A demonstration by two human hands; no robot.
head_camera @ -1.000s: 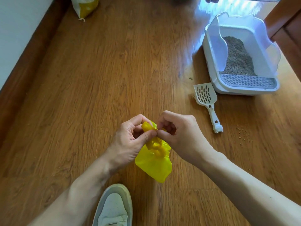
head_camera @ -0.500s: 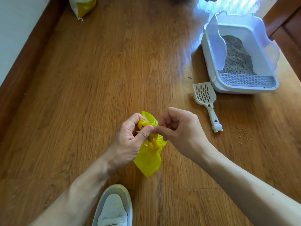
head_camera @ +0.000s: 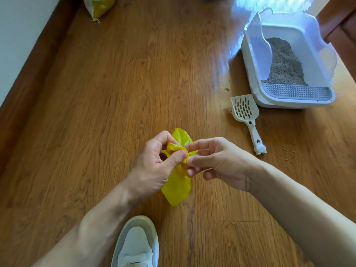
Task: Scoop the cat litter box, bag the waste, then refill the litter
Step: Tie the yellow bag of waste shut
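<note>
A small yellow plastic waste bag (head_camera: 178, 186) hangs in the air between both hands above the wooden floor. My left hand (head_camera: 154, 166) grips its twisted neck, thumb pressed over the plastic. My right hand (head_camera: 215, 162) pinches a loose end of the bag's top with thumb and fingertips. The white litter box (head_camera: 254, 60) with a high translucent rim stands at the upper right, with grey litter (head_camera: 284, 64) inside. A white slotted scoop (head_camera: 245, 112) lies flat on the floor just left of the box's front.
A yellow and white litter sack (head_camera: 98, 6) leans at the top left by the white wall (head_camera: 17, 35). Spilled litter grains (head_camera: 290, 156) dot the floor right of the scoop. My white shoe (head_camera: 136, 245) shows at the bottom.
The bag's top has been twisted and a loose flap now sticks up behind my left fingers. My right hand's fingers have spread out, pulling an end to the right.
</note>
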